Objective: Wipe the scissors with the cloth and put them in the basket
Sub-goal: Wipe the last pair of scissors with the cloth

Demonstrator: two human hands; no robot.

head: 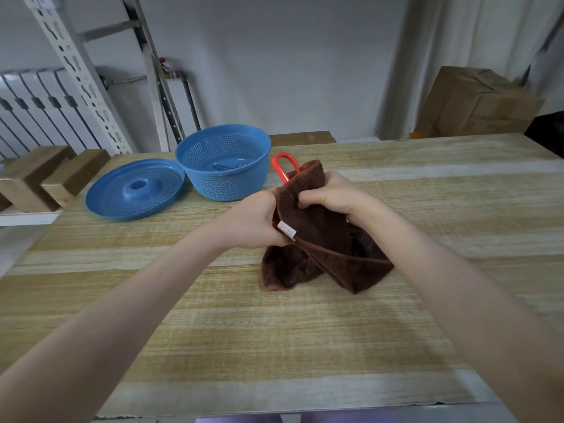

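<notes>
Scissors (285, 166) inside cloth (320, 233), left grip (256, 221) and right grip (332, 193) clenching cloth; blades hidden, might poke through folds.

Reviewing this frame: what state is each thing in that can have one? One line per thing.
scissors: wrapped in the cloth, one red handle loop sticking out, not in the basket
cloth: bunched, lower end resting on the table
basket: upright, uncovered, blurred metal items inside
lid: off, lying on the table left of the basket
left hand: grips the cloth
right hand: grips the cloth
</notes>
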